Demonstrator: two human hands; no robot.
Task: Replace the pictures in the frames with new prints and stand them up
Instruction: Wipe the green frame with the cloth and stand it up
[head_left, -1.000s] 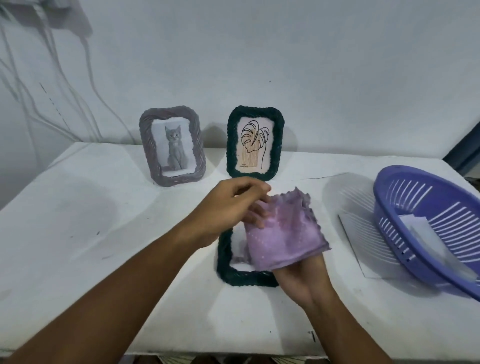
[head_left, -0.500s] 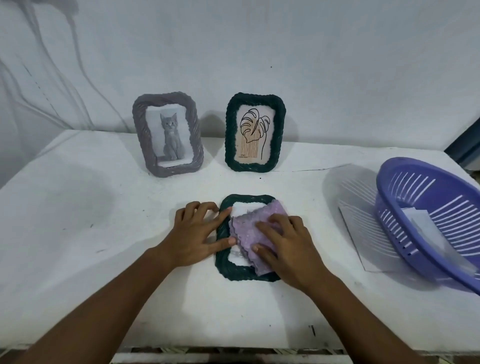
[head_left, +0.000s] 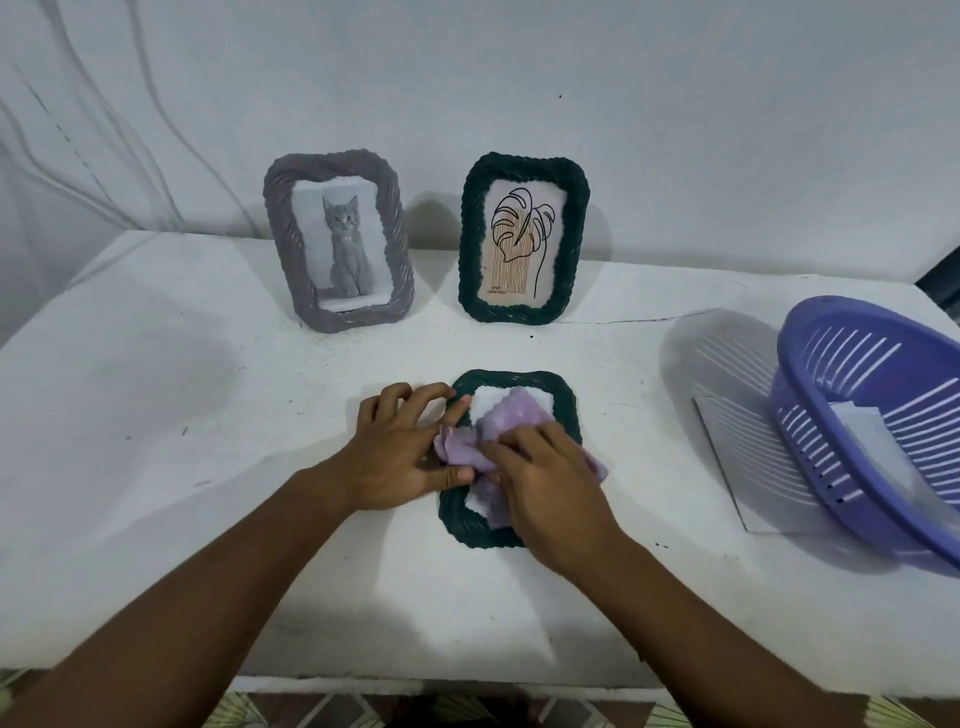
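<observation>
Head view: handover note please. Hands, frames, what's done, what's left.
Left hand: fingers spread, steadying the lying green frame at its left edge.
Right hand: presses the purple cloth onto that frame's face.
Grey frame with the cat print and the green frame with the leaf print stand upright by the wall.
Purple basket at the right holds paper.
Done: two frames standing.
Left: finish wiping, then stand the third; whether its print is new cannot be told.
</observation>
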